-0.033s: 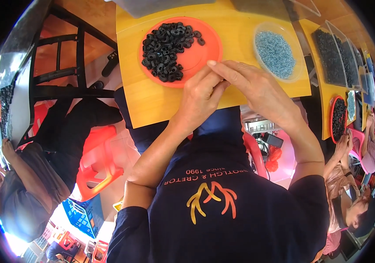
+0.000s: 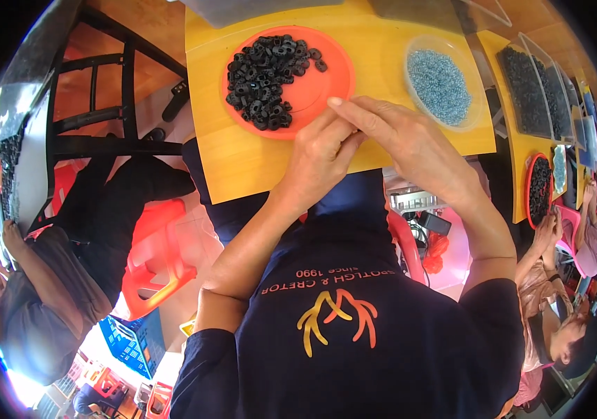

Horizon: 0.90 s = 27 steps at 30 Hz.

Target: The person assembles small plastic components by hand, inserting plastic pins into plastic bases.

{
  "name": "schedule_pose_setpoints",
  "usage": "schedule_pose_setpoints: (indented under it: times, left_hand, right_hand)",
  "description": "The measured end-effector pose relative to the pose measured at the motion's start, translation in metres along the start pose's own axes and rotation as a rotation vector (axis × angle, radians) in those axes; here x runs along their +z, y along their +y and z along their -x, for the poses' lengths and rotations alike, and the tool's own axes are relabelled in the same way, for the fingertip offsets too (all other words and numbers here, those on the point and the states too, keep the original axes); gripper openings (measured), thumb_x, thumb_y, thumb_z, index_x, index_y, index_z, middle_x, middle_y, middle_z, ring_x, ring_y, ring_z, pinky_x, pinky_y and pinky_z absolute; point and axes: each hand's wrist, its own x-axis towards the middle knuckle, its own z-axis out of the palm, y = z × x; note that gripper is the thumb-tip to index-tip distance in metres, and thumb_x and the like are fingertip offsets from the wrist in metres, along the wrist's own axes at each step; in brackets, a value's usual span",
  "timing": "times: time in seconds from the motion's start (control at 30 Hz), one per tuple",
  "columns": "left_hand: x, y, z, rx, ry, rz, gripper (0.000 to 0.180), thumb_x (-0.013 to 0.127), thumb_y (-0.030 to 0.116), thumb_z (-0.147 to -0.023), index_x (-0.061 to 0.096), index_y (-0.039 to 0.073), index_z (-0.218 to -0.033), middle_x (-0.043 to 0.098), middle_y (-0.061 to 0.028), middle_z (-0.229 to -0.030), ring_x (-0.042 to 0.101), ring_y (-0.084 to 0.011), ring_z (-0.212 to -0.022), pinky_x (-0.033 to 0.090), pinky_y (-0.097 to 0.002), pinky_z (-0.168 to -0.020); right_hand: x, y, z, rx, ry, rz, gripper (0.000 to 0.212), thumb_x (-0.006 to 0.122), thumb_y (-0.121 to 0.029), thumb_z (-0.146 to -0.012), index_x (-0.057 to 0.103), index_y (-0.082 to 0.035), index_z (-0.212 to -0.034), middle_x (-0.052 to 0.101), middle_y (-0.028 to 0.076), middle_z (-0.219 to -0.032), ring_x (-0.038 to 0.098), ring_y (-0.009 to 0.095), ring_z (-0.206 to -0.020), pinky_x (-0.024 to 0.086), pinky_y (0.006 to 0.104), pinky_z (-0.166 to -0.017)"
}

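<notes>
My left hand [image 2: 321,148] and my right hand [image 2: 410,136] meet over the near edge of the yellow table [image 2: 270,167], fingertips together. Both are closed in a pinch, and whatever lies between the fingers is hidden. Just beyond my left hand sits a round orange-red plate [image 2: 323,87], touched or overlapped by the fingertips in this view. Small black ring-like parts [image 2: 263,80] are heaped on its left side. Past my right hand stands a clear round tub [image 2: 476,98] of small blue-grey beads or rings [image 2: 439,85].
Clear bins [image 2: 525,91] of dark parts stand on the right, near another red plate [image 2: 538,192] of black parts. Co-workers sit at both sides; one's hands [image 2: 549,230] are at the right. A black metal frame [image 2: 128,91] and red plastic stool [image 2: 155,258] are left.
</notes>
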Motion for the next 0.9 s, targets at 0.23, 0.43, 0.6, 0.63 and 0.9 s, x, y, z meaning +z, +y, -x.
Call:
schedule_pose_setpoints:
  times: [0.23,0.43,0.6,0.63,0.9]
  left_hand:
    - [-0.006,-0.011,0.016,-0.395,0.017,0.417,0.014,0.069,-0.003,-0.086,0.066,-0.003,-0.099,0.067,-0.0082,-0.086,0.067,-0.0151,-0.076,0.052,-0.0297,-0.066]
    - [-0.008,-0.001,0.005,-0.536,0.128,0.703,0.015,0.069,0.004,-0.092,0.067,-0.003,-0.105,0.069,-0.0054,-0.089,0.066,-0.01,-0.077,0.054,-0.0235,-0.07]
    - [-0.008,-0.001,0.004,-0.526,0.116,0.614,0.015,0.07,0.005,-0.091,0.067,-0.003,-0.105,0.069,-0.0045,-0.088,0.066,-0.0099,-0.076,0.053,-0.0234,-0.07]
    - [-0.009,0.001,0.003,-0.525,0.117,0.618,0.015,0.07,0.005,-0.091,0.067,-0.003,-0.105,0.069,-0.0045,-0.088,0.066,-0.0099,-0.076,0.053,-0.0234,-0.07]
    - [-0.012,0.008,-0.004,-0.505,0.099,0.626,0.016,0.07,0.004,-0.091,0.067,-0.003,-0.105,0.069,-0.0044,-0.091,0.065,-0.0092,-0.078,0.055,-0.0234,-0.07]
  right_hand:
    - [0.017,0.002,-0.003,0.02,0.041,-0.21,0.061,0.06,0.006,-0.077,0.054,-0.008,-0.136,0.066,0.018,-0.118,0.067,0.038,-0.1,0.057,0.0407,-0.084]
    - [0.045,0.012,-0.004,0.128,0.408,-0.452,0.032,0.063,0.006,-0.088,0.064,0.001,-0.119,0.071,0.015,-0.109,0.071,0.025,-0.097,0.057,0.0305,-0.082]
    - [0.045,0.0,-0.02,0.273,0.599,-1.077,0.02,0.058,0.0,-0.097,0.065,0.004,-0.115,0.07,0.013,-0.111,0.069,0.019,-0.103,0.057,0.0285,-0.085]
    - [0.046,0.0,-0.021,0.241,0.607,-1.112,0.02,0.058,0.001,-0.097,0.065,0.004,-0.115,0.07,0.013,-0.111,0.069,0.02,-0.104,0.057,0.0287,-0.086]
    - [0.057,0.002,-0.02,0.133,0.658,-1.031,0.019,0.058,0.003,-0.096,0.065,0.004,-0.114,0.07,0.014,-0.113,0.068,0.021,-0.106,0.057,0.0299,-0.087]
